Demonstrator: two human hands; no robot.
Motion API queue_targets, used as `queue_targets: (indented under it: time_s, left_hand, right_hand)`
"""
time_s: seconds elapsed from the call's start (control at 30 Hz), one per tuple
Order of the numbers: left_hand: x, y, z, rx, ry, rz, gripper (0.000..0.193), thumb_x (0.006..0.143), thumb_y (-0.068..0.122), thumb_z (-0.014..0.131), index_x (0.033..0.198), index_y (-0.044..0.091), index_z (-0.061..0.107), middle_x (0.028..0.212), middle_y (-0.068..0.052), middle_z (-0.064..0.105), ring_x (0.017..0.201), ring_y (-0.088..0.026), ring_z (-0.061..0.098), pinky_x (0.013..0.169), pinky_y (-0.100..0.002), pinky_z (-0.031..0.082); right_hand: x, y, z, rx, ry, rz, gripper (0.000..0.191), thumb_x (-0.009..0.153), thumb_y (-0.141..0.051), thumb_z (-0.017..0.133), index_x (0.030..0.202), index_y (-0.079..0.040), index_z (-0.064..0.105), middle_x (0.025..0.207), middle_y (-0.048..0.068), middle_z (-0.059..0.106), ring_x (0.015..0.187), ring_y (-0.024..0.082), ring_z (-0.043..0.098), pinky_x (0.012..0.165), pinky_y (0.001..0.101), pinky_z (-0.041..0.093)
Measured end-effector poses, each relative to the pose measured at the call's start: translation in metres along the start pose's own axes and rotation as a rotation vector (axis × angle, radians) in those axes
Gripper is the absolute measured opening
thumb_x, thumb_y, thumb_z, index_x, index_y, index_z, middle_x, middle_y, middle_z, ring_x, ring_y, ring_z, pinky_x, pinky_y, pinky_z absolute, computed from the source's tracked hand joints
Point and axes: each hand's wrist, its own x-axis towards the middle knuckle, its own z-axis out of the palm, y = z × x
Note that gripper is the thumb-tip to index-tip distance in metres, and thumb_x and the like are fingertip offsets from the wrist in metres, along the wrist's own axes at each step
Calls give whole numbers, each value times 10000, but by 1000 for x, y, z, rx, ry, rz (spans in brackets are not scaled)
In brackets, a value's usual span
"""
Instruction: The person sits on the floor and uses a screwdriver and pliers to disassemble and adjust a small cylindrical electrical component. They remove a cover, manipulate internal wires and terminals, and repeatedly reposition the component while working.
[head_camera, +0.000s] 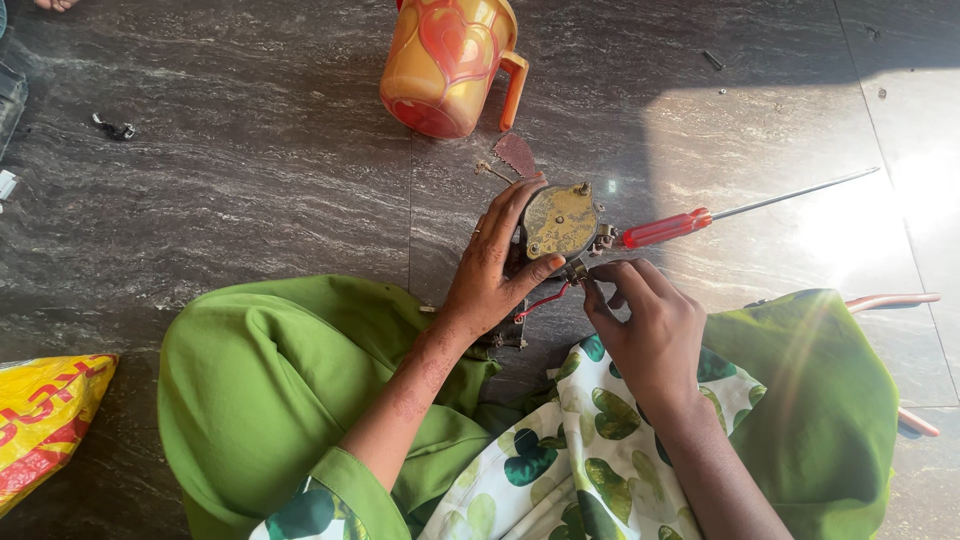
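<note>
Head view: left hand (492, 272) fingers wrapped around round brass mechanism (560, 220) on floor (250, 180), wrist bent; right hand (648, 325) fingers pinched together at its lower edge, red-handled screwdriver (668, 229) just beside.

The round mechanism (560, 221) at frame centre shows dull, tarnished brass-coloured metal, the screwdriver (740, 214) to its right a glossy red plastic handle with bright steel shaft, the jug (447, 62) at the top glossy plastic, the floor (230, 190) polished veined stone.

yellow bag (45, 415) cut by left edge, jug (447, 62) top cropped, right hand (645, 335) fingertips hidden
</note>
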Motion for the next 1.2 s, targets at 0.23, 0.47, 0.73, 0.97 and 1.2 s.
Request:
queue_targets:
  time_s: [0.23,0.47,0.73,0.97,1.2]
  left_hand:
    - [1,-4,0,12,1,15,829,1003,558,636,1630,127,306,1633,-142,418,1555,-350,416,1278,-512,386]
    - [2,-4,1,0,-10,-19,821,1000,548,637,1625,135,302,1622,-148,413,1541,-352,410,1260,-509,381]
    - [2,-2,2,9,4,-34,808,999,536,643,1618,132,316,1615,-142,422,1534,-349,418,1254,-509,377]
    - [3,-2,3,-17,15,-27,780,1003,494,661,1612,135,330,1610,-141,430,1531,-346,424,1257,-496,376]
    - [4,0,3,-37,17,-51,773,998,457,676,1606,128,331,1605,-146,427,1521,-346,424,1244,-495,375]
  right_hand:
    - [6,-5,-7,-21,-10,32,297,764,-151,843,1035,-78,747,901,68,717,646,219,703,583,352,542]
    - [6,-2,0,15,-27,75,140,889,-135,807,971,-64,717,900,63,699,668,205,716,612,354,552]
    - [5,4,-1,116,-20,29,205,826,-77,797,1024,-67,744,1002,68,725,663,184,712,598,314,566]
    - [6,14,-8,176,19,92,197,862,-53,785,1056,-77,766,929,57,722,711,123,733,615,273,586]
    - [6,15,0,202,-31,152,207,818,-65,804,1023,-69,777,909,64,744,641,130,725,580,280,578]
